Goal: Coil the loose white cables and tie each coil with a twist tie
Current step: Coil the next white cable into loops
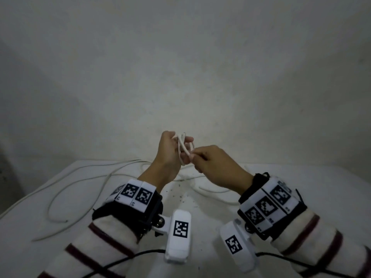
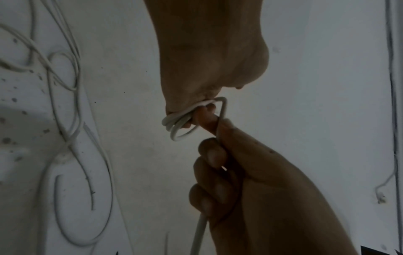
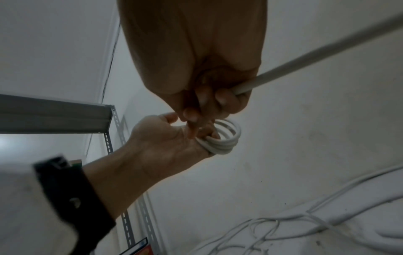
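Observation:
Above the table, my left hand [image 1: 169, 150] holds a small coil of white cable [image 1: 183, 146] looped round its fingers. The coil [image 3: 224, 140] shows several turns in the right wrist view and hangs below the left hand [image 2: 207, 60] in the left wrist view. Close beside it, my right hand [image 1: 212, 163] pinches the free strand of the same cable, its fingers [image 3: 194, 115] curled round it. The strand [image 3: 327, 50] trails from that hand down towards the table. No twist tie shows in any view.
Several loose white cables [image 1: 80, 177] sprawl over the white table [image 1: 301, 187] on the left, with a thicker one [image 1: 210, 190] under my hands. Dark specks dot the middle. A grey wall stands behind; a metal shelf [image 3: 54, 117] is off to the left.

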